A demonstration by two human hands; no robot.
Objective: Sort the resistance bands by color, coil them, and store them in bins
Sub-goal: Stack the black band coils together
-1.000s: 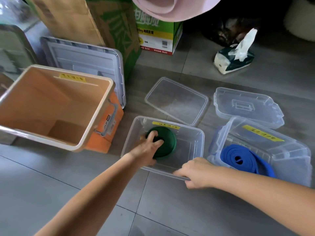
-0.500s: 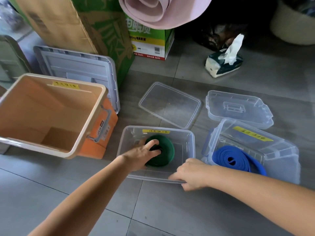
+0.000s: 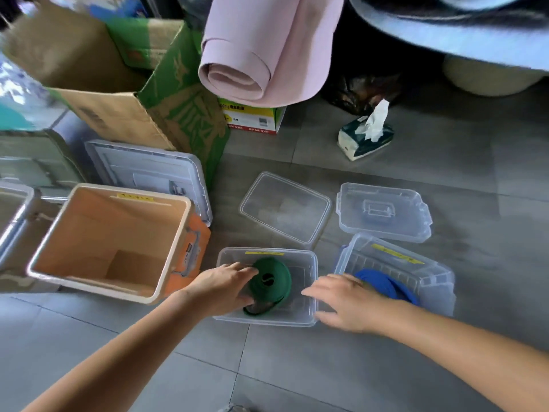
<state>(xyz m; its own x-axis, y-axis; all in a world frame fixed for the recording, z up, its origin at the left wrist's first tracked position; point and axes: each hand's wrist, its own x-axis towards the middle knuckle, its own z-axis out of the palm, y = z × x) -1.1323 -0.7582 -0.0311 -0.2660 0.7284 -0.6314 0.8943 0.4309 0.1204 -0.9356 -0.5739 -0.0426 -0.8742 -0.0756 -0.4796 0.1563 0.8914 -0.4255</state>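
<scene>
left hand (image 3: pixel 225 288): gripped the left edge of the green band, fingers over the top of the coil and thumb under it
green band (image 3: pixel 271 281): wound into a thick coil, tilted up inside the small clear bin, with a loose loop trailing toward the bin's near wall
right hand (image 3: pixel 346 301): held nothing. its fingers were spread and relaxed over the bin's right rim, and whether they touched the rim could not be told
small clear bin (image 3: pixel 310 263): stood on the floor with its top open, between the two forearms
blue band (image 3: pixel 386 285): lay loosely coiled in the large clear bin, its near end hidden behind the right hand
large clear bin (image 3: pixel 439 278): stood just right of the small one, open
yellow labels (image 3: pixel 264 253): one sat on the far side of each bin, the writing too blurred to read
orange bin (image 3: pixel 89 233): stood open-topped, just left of the small clear bin
flat clear lid (image 3: pixel 285 208): lay on the floor beyond the small bin
handled clear lid (image 3: pixel 383 212): lay beyond the large bin, near the flat lid
grey lid (image 3: pixel 148 171): sat behind the orange bin, against the cardboard box (image 3: pixel 118 114)
pink mat (image 3: pixel 261 55): was rolled, above a small printed carton
tissue pack (image 3: pixel 365 138): lay on the grey tiled floor (image 3: pixel 297 367), well apart from the bins, one sheet sticking up
</scene>
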